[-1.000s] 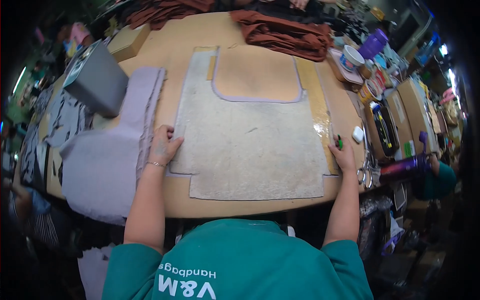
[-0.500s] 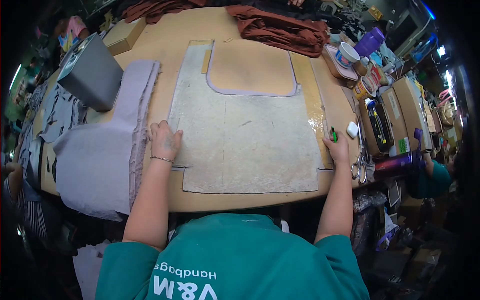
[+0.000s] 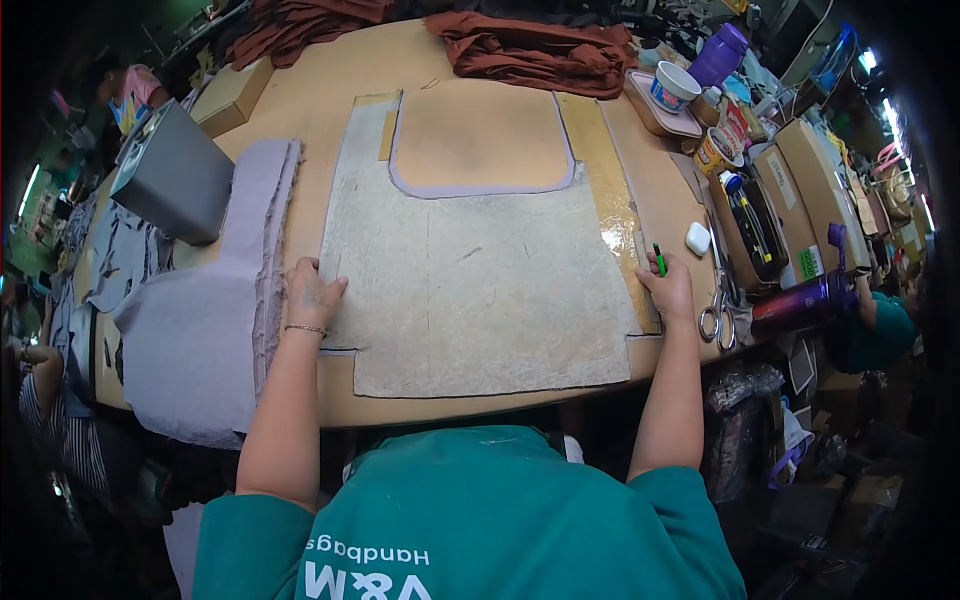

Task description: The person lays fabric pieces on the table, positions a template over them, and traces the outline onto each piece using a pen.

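Observation:
A large grey-white pattern board (image 3: pixel 480 290) with a U-shaped cutout and yellow tape along its right side lies flat on the table, lavender cloth showing at its edges. At the board's left edge rests my left hand (image 3: pixel 315 292), fingers bent against it; whether they pinch the edge is hard to see. My right hand (image 3: pixel 670 287) is closed around a green pen (image 3: pixel 660 261) beside the lower right edge. Left of my left hand lies a stack of lavender cloth pieces (image 3: pixel 200 330).
On the left stand a grey metal block (image 3: pixel 175 175) and a cardboard box (image 3: pixel 230 98). Brown cloth (image 3: pixel 530 55) lies at the far edge. Scissors (image 3: pixel 717 315), a white case (image 3: pixel 698 238), a pen box (image 3: pixel 750 230), a purple tumbler (image 3: pixel 800 305) and cups are at right. People sit beyond.
The whole view has shifted slightly, so the board and table appear further left. Both hands stay by the board's sides, and the green pen now points more upright in my right hand.

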The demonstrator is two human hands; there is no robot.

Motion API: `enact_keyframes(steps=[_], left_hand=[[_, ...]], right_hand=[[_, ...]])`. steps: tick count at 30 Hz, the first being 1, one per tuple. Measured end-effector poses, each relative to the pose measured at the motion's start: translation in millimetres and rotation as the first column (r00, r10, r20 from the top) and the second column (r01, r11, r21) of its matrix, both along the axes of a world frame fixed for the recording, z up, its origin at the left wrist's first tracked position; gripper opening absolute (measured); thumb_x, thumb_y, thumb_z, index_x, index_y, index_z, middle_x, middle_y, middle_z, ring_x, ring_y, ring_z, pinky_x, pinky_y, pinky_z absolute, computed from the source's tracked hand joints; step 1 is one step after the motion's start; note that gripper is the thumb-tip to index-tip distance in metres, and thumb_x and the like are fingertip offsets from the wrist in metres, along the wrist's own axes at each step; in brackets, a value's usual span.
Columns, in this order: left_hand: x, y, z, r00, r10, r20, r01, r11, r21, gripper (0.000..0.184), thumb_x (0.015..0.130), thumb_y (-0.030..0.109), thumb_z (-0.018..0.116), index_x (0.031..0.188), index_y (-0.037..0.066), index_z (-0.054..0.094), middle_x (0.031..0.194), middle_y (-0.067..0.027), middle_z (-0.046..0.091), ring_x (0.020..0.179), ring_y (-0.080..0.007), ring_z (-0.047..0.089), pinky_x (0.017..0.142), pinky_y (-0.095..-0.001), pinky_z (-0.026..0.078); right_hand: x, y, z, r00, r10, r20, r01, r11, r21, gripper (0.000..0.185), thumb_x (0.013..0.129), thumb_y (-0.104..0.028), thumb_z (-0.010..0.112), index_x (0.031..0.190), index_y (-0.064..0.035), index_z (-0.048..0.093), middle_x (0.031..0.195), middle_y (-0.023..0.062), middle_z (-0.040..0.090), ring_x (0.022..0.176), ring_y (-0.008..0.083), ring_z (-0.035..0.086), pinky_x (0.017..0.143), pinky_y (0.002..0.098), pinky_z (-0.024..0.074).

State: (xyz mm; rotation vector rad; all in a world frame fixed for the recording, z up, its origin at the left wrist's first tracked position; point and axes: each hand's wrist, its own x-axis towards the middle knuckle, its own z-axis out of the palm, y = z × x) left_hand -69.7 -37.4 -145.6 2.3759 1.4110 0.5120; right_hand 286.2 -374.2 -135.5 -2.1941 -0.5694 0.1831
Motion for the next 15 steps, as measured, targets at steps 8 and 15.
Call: enact_keyframes(steps=[8,15], left_hand=[[-3.8,-1.3,0.8,0.993,-0.045,0.107,0.052,0.996,-0.069,0.049,0.06,0.017,0.071,0.097,-0.004,0.047,0.095,-0.022,0.05,0.093,-0.0339,0.045,0.083,-0.0373,0.036],[-0.4,-9.0,13.2,0.995,-0.054,0.078,0.057,0.998,-0.038,0.049,0.061,0.021,0.07,0.097,-0.004,0.047,0.096,-0.0198,0.05,0.094,-0.0332,0.044,0.083,-0.0367,0.035]], right_hand=[[-4.4,-2.9,2.4,1.0,0.02,0.004,-0.02,1.0,0.012,0.032,0.065,-0.006,0.066,0.092,0.0084,0.055,0.07,0.0048,0.053,0.062,0.0099,0.048,0.059,0.0234,0.0424],[1.4,-5.8,-2.3,0.999,0.035,-0.03,-0.034,0.999,0.031,0.033,0.066,-0.004,0.065,0.095,0.0075,0.053,0.074,0.0043,0.052,0.066,0.0103,0.048,0.061,0.0227,0.0429]])
